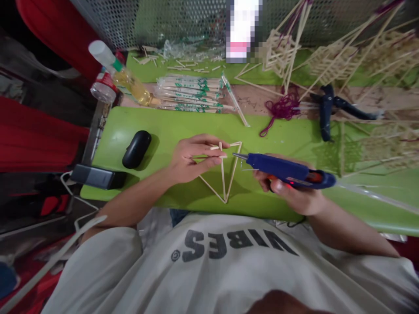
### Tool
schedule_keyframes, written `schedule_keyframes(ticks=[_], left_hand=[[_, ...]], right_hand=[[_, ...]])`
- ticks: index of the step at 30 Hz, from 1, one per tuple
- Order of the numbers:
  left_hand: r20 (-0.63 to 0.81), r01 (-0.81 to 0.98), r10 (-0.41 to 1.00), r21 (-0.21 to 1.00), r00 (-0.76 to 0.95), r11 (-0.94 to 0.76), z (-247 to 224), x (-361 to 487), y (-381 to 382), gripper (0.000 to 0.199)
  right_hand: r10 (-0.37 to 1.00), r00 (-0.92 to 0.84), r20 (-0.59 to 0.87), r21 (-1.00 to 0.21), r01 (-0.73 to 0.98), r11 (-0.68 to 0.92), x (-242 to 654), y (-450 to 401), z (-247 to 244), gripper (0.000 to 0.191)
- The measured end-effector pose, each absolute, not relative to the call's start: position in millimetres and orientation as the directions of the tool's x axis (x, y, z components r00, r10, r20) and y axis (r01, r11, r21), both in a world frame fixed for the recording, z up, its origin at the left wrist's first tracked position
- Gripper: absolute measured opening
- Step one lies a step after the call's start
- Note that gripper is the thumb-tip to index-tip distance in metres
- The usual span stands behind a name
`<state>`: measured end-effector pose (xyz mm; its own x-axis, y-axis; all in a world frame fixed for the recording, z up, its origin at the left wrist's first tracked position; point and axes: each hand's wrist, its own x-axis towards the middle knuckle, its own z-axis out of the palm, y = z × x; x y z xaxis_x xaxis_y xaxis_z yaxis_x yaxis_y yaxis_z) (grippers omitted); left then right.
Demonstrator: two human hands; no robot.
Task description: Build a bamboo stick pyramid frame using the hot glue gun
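Observation:
My left hand (193,158) pinches a frame of thin wooden sticks (231,174) between thumb and fingers, near the middle of the green table. The sticks meet in a point toward my body, and short pieces cross near my fingertips. My palm and fingers hide part of the frame's left side. To the right, my right hand (294,192) is wrapped around a blue glue gun (281,168), with a small red light showing on it. The metal nozzle points left, close to the stick joint at my left fingertips. A clear glue stick (376,196) trails from the gun's back end.
Wrapped chopsticks (190,93) lie behind the frame, beside a bottle of yellow liquid (131,85). A black case (136,149) and a power bank (98,176) are at left. Purple string (283,107), a dark tool (326,111) and stick structures (337,59) occupy the right and back.

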<state>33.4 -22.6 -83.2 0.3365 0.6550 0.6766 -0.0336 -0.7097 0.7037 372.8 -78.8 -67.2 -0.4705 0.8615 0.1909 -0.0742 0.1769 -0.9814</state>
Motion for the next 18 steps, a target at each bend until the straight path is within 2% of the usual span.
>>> schedule_keyframes(ticks=[2, 7, 10, 14, 18], left_hand=[[0.676, -0.028, 0.645, 0.698, 0.356, -0.716, -80.7, 32.3, -23.1, 0.034], [0.669, 0.004, 0.647, 0.694, 0.366, -0.72, -74.3, 32.0, -24.8, 0.026], [0.659, -0.012, 0.653, 0.708, 0.373, -0.707, -73.9, 31.9, -25.9, 0.029], [0.631, 0.011, 0.678, 0.729, 0.377, -0.685, -76.6, 32.0, -26.5, 0.022], [0.671, -0.054, 0.658, 0.713, 0.342, -0.699, -79.1, 33.1, -26.0, 0.036]], right_hand=[[0.829, -0.509, 0.23, -0.973, -0.096, 0.211, 368.4, -79.9, -67.6, 0.017], [0.805, -0.518, 0.289, -0.955, -0.098, 0.28, 352.8, -80.1, -51.7, 0.013], [0.8, -0.522, 0.297, -0.949, -0.072, 0.306, 347.0, -78.8, -45.0, 0.011], [0.82, -0.496, 0.286, -0.954, -0.07, 0.29, 347.7, -79.5, -48.0, 0.01], [0.825, -0.498, 0.267, -0.963, -0.097, 0.253, 352.6, -82.6, -54.1, 0.008]])
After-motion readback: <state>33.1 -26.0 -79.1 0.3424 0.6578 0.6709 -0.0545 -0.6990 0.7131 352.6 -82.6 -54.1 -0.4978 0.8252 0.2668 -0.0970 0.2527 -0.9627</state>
